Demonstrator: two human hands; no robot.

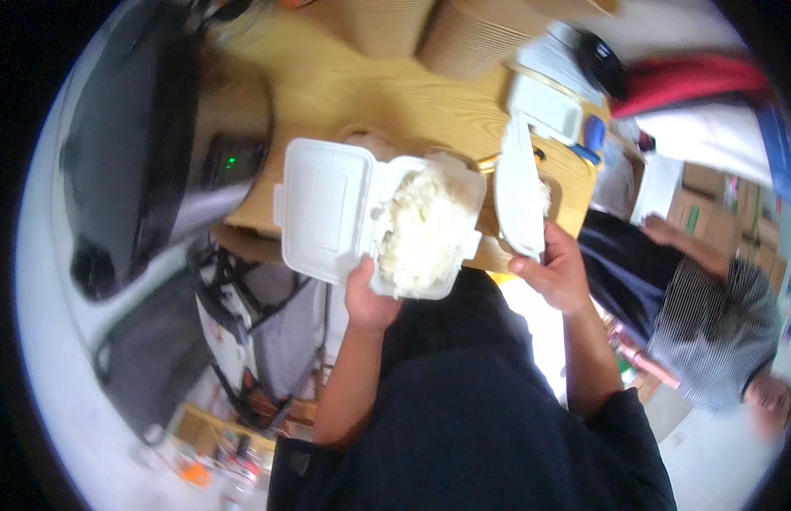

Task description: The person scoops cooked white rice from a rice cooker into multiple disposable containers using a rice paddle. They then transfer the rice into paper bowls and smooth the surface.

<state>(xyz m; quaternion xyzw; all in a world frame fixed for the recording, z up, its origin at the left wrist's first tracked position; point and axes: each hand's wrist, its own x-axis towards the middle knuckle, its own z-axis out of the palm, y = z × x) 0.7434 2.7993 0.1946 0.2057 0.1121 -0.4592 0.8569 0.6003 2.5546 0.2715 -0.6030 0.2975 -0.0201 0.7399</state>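
Note:
My left hand point(368, 297) grips the lower edge of an open white clamshell food container point(325, 204), its thumb near the hinge. White cooked rice point(421, 236) fills the right half of that container, while the lid half lies open on the left with nothing on it. To the right, my right hand point(558, 268) holds a second white food container point(518, 191) by its lower end. This one is seen nearly edge-on. A little rice point(545, 197) shows past its right edge; the rest of its inside is hidden.
Stacked brown paper containers point(478, 38) stand at the far side of the wooden table point(370, 89). Another white container point(545, 105) lies near the right table edge, by a blue object point(593, 133). At left is a dark device with a green display point(231, 162). A person point(708, 306) is at right.

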